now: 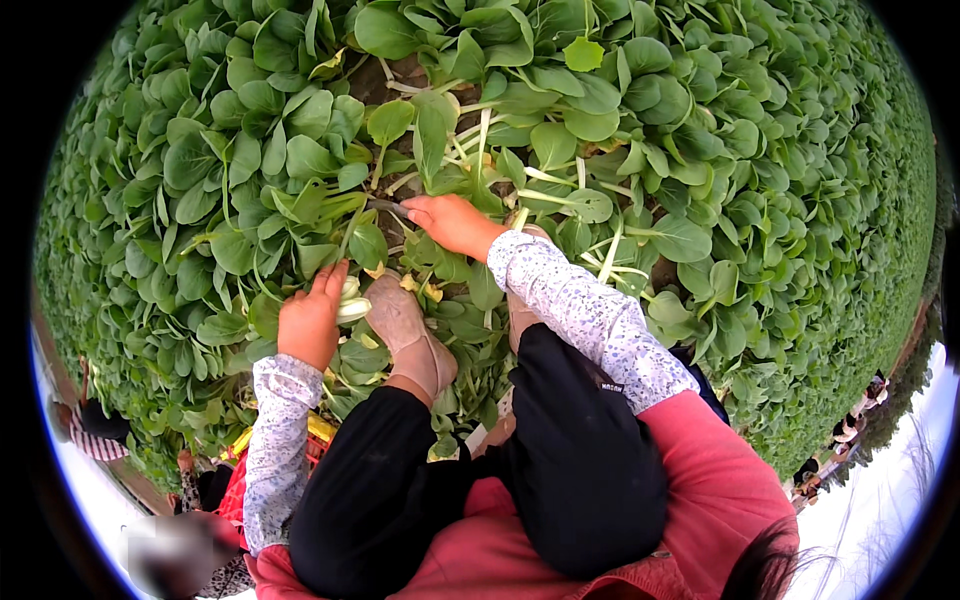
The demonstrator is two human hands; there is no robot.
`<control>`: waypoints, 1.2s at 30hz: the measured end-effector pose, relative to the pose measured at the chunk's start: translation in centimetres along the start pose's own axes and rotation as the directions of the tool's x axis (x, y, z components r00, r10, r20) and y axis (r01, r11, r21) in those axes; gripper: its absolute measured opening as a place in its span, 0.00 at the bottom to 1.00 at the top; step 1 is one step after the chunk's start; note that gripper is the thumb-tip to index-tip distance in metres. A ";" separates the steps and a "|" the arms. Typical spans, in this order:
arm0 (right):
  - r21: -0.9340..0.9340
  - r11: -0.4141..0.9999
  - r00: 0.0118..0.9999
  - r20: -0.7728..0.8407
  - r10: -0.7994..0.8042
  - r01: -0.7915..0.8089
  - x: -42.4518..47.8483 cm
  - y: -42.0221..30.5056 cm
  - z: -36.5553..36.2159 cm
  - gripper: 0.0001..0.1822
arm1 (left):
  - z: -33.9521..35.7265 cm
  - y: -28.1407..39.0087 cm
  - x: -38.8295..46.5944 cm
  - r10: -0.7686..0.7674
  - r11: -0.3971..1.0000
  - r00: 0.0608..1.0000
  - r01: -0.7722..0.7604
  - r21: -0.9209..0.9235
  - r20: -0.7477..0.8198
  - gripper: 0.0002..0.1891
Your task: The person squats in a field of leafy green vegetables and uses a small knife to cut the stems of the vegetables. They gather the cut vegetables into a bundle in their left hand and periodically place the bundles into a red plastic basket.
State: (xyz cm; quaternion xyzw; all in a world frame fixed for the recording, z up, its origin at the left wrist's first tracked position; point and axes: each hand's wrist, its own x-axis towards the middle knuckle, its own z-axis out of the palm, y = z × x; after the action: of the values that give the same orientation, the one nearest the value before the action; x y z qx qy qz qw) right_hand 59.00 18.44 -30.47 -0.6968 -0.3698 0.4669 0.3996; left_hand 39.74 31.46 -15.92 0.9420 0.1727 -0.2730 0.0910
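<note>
My left hand [309, 319] is closed around cut bok choy [352, 304]; the pale stem bases stick out on its right and leaves show beyond its left. In my right hand [454, 225] is a dark, narrow-bladed knife [388, 208], its handle mostly hidden in the fist. The blade points left, and its tip is at the base of a standing bok choy plant [334, 206]. Whether the edge has entered the stem cannot be seen. Loose cut leaves [551, 199] with white stalks lie on the ground to the right of the blade.
Dense bok choy rows [787, 187] surround me. My shoes [405, 330] stand among trimmed leaves and some yellowed ones. A red plastic crate [236, 487] is behind my left arm, near another person [214, 480]. One more person [97, 431] is at far left, several at far right.
</note>
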 end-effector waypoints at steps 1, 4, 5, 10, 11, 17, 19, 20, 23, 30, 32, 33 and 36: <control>0.004 1.000 1.000 -0.008 -0.008 0.008 -0.1 0.1 0.0 0.16 | 0.0 0.0 0.0 0.004 1.000 1.000 -0.004 0.002 -0.001 0.40; -0.017 1.000 1.000 -0.022 -0.006 0.006 -0.6 0.0 0.0 0.16 | 0.0 -0.1 0.0 0.021 1.000 1.000 -0.021 -0.002 -0.010 0.40; -0.042 0.999 1.000 -0.016 0.010 -0.011 -1.1 -0.2 0.0 0.16 | 0.0 -0.1 -0.1 0.027 1.000 1.000 -0.027 -0.009 -0.013 0.40; -0.266 0.964 0.990 0.137 0.027 0.010 -5.1 -0.5 -1.4 0.15 | -2.1 0.2 -0.7 -0.008 0.995 0.999 0.004 -0.103 -0.046 0.36; -0.164 0.986 0.999 0.050 0.021 -0.013 -5.2 0.0 -2.2 0.16 | -2.9 0.5 -0.4 0.015 0.991 0.997 -0.025 -0.129 -0.077 0.35; 0.433 0.847 0.935 -0.023 0.353 -0.309 -6.7 -3.7 -6.0 0.21 | -5.2 2.6 -0.6 0.144 0.960 0.960 -0.194 -0.203 -0.239 0.34; 0.456 0.835 0.938 -0.001 0.346 -0.307 -6.7 -3.7 -6.0 0.20 | -6.4 3.7 -0.2 0.198 0.925 0.955 -0.256 -0.280 -0.219 0.36; 0.484 0.815 0.935 0.020 0.354 -0.319 -6.5 -4.0 -5.8 0.19 | -7.1 4.3 -0.3 0.213 0.908 0.962 -0.260 -0.328 -0.172 0.37; 0.496 0.809 0.937 0.026 0.348 -0.315 -6.2 -4.2 -5.1 0.18 | -7.0 4.4 0.2 0.236 0.873 0.971 -0.196 -0.447 0.035 0.44; 0.453 0.833 0.936 0.009 0.352 -0.318 -6.6 -3.6 -4.7 0.18 | -1.6 0.7 3.7 0.072 0.965 0.996 -0.059 -0.256 0.043 0.47; 0.457 0.833 0.939 0.014 0.345 -0.312 -6.5 -3.7 -4.5 0.18 | -1.8 0.6 3.2 0.013 0.975 0.998 0.000 -0.221 0.057 0.45; 0.465 0.832 0.943 0.020 0.331 -0.302 -6.4 -3.9 -4.4 0.18 | -2.1 0.5 2.8 -0.021 0.979 0.998 0.033 -0.200 0.064 0.44; 0.511 0.798 0.934 0.030 0.355 -0.319 -7.0 -3.8 -5.2 0.18 | -2.8 1.9 1.9 0.073 0.969 0.991 -0.096 -0.228 -0.110 0.39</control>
State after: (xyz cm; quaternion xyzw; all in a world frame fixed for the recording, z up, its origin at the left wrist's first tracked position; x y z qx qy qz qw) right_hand 61.36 12.72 -23.25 -0.6364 -0.0901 0.5875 0.4916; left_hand 43.30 30.99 -14.53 0.9438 0.1676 -0.1991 0.2037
